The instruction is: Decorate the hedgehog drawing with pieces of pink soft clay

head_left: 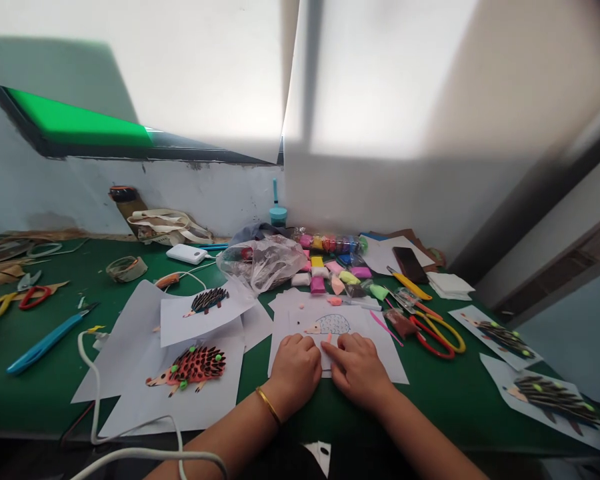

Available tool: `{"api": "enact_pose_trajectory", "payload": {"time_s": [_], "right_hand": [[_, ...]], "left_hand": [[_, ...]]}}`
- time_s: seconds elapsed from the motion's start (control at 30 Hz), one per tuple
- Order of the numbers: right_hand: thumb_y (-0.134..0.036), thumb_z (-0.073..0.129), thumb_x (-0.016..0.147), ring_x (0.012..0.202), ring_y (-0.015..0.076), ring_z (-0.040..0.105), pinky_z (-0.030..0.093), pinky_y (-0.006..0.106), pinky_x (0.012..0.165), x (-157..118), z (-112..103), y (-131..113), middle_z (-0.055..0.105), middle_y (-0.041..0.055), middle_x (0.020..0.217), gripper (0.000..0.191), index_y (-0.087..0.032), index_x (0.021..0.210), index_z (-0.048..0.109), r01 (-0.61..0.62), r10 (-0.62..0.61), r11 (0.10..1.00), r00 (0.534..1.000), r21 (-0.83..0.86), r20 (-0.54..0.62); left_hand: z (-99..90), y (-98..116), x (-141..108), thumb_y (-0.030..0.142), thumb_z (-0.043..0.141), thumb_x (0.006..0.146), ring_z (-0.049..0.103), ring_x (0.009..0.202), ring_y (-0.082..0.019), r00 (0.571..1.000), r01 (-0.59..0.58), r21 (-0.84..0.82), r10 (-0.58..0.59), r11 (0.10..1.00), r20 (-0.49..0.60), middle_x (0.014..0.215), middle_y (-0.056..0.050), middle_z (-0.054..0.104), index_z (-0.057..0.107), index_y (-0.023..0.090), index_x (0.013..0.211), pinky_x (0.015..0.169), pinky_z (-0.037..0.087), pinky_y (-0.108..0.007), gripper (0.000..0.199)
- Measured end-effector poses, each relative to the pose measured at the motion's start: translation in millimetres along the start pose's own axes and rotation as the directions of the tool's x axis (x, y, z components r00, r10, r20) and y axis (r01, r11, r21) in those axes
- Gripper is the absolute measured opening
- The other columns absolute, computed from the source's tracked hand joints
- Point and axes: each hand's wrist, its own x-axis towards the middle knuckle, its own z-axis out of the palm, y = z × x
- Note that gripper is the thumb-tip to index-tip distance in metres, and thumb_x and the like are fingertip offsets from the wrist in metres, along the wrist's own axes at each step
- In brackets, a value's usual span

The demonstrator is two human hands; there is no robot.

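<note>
A sheet of white paper [390, 357] lies in front of me with a hedgehog drawing [333, 325] on it. Peach clay covers the drawing's snout. My right hand [359, 369] rests on the sheet, its index finger stretched out and touching a small pink clay piece [329, 339] below the hedgehog's body. The thumb of that hand stands apart. Beside it, my left hand [296, 370] is curled closed on the paper; whatever its fingers hold, if anything, is hidden. A tiny pink clay ball [301, 307] and a dark dot [299, 323] sit at the sheet's upper left.
Colourful clay packets [318, 285] and a plastic bag [263, 263] lie behind the drawing. Finished clay hedgehogs [197, 367] on paper flank it. Red-handled scissors [433, 338] and a phone [410, 265] are right; blue tweezers [50, 340] and a white cable [96, 393] left.
</note>
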Motion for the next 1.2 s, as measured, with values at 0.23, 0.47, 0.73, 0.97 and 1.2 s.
{"api": "enact_pose_trajectory", "payload": {"time_s": [0.23,0.47,0.73,0.97,1.2], "right_hand": [[-0.027,0.060,0.085,0.092,0.0219,0.050,0.028,0.037,0.082,-3,-3,0,0.060,0.0039,0.097,0.040,-0.033,0.124,0.064,0.018,-0.018,1.000,1.000,-0.015,0.015],[-0.023,0.058,0.086,0.088,0.0204,0.050,0.027,0.036,0.080,-3,-3,0,0.059,0.0039,0.091,0.030,-0.031,0.112,0.071,0.028,-0.028,0.999,0.999,-0.017,-0.023],[-0.024,0.054,0.090,0.087,0.0199,0.049,0.026,0.036,0.080,-5,-3,2,0.059,0.0038,0.087,0.025,-0.030,0.105,0.073,-0.003,0.004,1.000,1.000,0.018,-0.030],[-0.022,0.056,0.088,0.087,0.0196,0.051,0.027,0.036,0.079,-6,-1,4,0.060,0.0030,0.087,0.031,-0.031,0.114,0.070,0.030,-0.029,0.999,0.998,0.031,-0.048],[-0.019,0.049,0.090,0.084,0.0174,0.055,0.033,0.033,0.077,-8,-7,16,0.061,0.0034,0.086,0.036,-0.025,0.119,0.070,0.010,0.010,0.990,0.989,0.138,-0.146]], "left_hand": [[-1.9,1,1,0.018,0.056,0.087,0.053,0.084,-0.020,1.000,0.006,-0.004,-0.006,1.000,0.002,0.084,-0.004,0.061,0.061,0.018,0.076,0.080,0.039,-0.037,0.012],[-0.4,-1,-1,0.018,0.053,0.089,0.053,0.085,-0.021,1.000,-0.006,-0.007,0.006,1.000,-0.011,0.085,-0.004,0.061,0.062,0.019,0.078,0.081,0.040,-0.038,0.014],[-3.7,0,0,0.019,0.055,0.088,0.054,0.084,-0.021,1.000,-0.006,-0.014,0.006,1.000,-0.004,0.084,-0.004,0.062,0.064,0.019,0.078,0.080,0.041,-0.038,0.013],[-2.9,-1,0,0.018,0.057,0.088,0.054,0.085,-0.020,1.000,-0.005,-0.029,0.004,1.000,-0.017,0.084,-0.004,0.062,0.064,0.019,0.078,0.080,0.042,-0.037,0.012],[-3.1,-3,0,0.018,0.057,0.088,0.054,0.089,-0.021,0.999,-0.018,-0.079,0.016,0.997,-0.030,0.086,-0.004,0.063,0.065,0.019,0.078,0.083,0.045,-0.036,0.013]]}}
